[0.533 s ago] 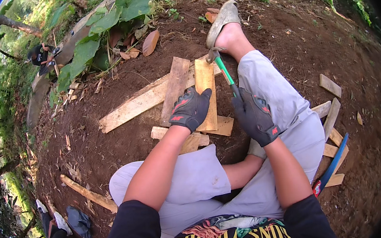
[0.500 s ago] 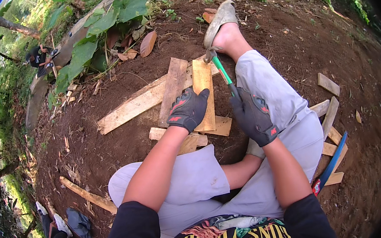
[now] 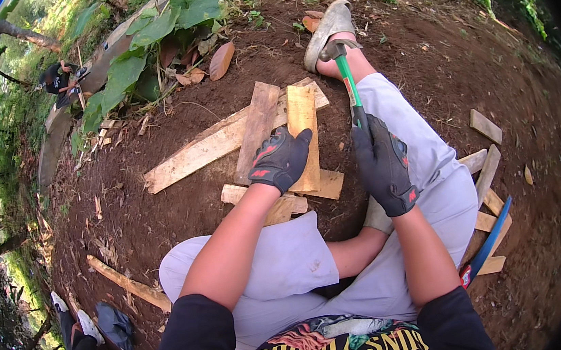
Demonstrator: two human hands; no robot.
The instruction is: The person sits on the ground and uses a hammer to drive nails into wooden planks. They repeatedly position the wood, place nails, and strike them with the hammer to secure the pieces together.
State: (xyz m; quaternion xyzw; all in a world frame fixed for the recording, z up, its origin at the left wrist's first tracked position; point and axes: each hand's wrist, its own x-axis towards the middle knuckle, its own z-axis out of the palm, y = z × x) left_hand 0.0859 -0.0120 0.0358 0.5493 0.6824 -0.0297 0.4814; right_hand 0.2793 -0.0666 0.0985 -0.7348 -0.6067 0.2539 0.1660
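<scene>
My right hand (image 3: 385,162), in a black glove with red marks, is closed round the dark grip of a hammer (image 3: 346,80). The green handle points away from me, and the metal head shows in front of my ankle. My left hand (image 3: 280,161), gloved alike, is closed at the near part of a short yellowish board (image 3: 301,115), its thumb lying along that board. A greyer board (image 3: 257,119) runs beside it, partly under the same hand. Both lie across a long pale board (image 3: 206,148) on the soil. The left fingertips are hidden.
Shorter wood pieces (image 3: 328,185) lie under the near ends of the boards. At right, more offcuts (image 3: 487,174) and a blue curved tool (image 3: 489,242) rest beside my leg. Broad-leaved plants (image 3: 163,33) grow at far left. Two people are at the left, one far, one near.
The hammer and my right hand have shifted slightly right and swung more upright, away from the boards. My left hand keeps its place on the boards.
</scene>
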